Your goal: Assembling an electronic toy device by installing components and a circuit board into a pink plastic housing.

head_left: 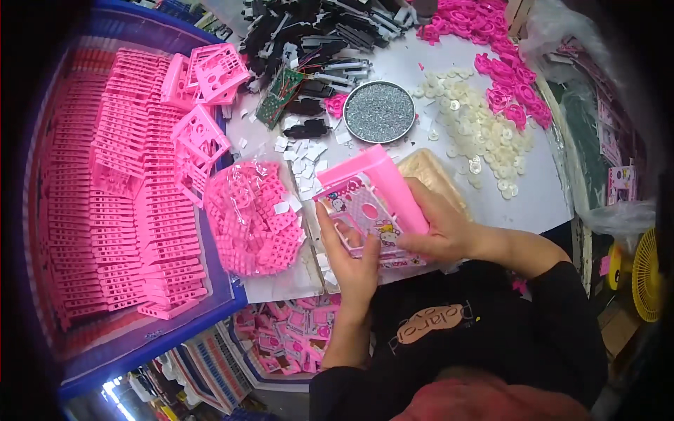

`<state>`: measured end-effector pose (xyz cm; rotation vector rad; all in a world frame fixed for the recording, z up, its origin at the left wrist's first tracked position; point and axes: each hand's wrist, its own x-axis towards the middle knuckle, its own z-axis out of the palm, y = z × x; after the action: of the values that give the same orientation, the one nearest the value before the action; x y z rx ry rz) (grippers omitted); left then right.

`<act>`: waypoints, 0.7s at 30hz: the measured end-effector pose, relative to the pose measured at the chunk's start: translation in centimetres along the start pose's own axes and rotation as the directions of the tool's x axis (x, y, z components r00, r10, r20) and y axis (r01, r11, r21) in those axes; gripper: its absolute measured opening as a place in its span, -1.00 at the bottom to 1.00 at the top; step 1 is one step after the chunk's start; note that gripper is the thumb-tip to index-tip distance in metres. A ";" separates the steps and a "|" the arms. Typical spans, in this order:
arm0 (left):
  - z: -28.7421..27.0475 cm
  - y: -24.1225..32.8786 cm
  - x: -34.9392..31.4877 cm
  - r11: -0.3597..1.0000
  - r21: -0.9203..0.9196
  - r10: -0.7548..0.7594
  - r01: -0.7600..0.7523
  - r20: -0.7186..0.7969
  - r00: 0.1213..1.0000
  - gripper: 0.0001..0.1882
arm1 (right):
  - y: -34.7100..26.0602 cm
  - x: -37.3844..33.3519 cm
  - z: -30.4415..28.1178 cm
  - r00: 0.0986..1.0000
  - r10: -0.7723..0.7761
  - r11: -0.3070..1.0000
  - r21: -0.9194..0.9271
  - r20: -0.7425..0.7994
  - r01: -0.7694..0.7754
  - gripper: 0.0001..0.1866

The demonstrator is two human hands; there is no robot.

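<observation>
Both my hands grip a pink plastic case (391,191) in front of my chest. It is tilted, and its printed front panel (361,210) carries cartoon pictures and an oval pink spot. My left hand (351,263) holds the near left side, thumb on the panel's lower part and fingers along the left edge. My right hand (442,223) is wrapped round the right side, its thumb over the near right corner. Whether the panel and the plain pink part are one piece, I cannot tell. A beige block (435,177) lies just beyond my right hand.
At left, a blue crate (228,305) holds stacked pink frames (116,210). Beside it sits a bag of pink grid parts (253,217). On the white table are a round tin of metal bits (380,111), white discs (484,133), black parts (305,130) and a green circuit board (279,97).
</observation>
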<state>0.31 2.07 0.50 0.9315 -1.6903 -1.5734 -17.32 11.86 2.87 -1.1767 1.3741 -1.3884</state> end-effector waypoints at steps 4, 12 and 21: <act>0.1 0.1 -0.2 1.000 0.005 0.013 -0.013 0.002 1.000 0.03 | 0.9 0.0 0.2 0.989 -0.149 0.966 -0.218 -0.022 0.141 -0.12; -0.6 0.2 -1.2 0.977 0.214 0.011 -0.008 -0.011 1.000 0.05 | -0.1 0.5 0.1 0.997 -0.052 0.916 -0.395 0.060 0.071 -0.13; -0.4 1.9 -0.5 0.983 0.181 -0.019 -0.005 0.131 0.991 0.02 | 0.1 1.7 -1.1 0.959 -0.083 0.983 -0.135 0.272 0.124 -0.16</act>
<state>0.75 2.36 2.41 0.9410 -1.9515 -1.5343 -18.79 10.40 2.90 -1.4957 1.2574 -1.1619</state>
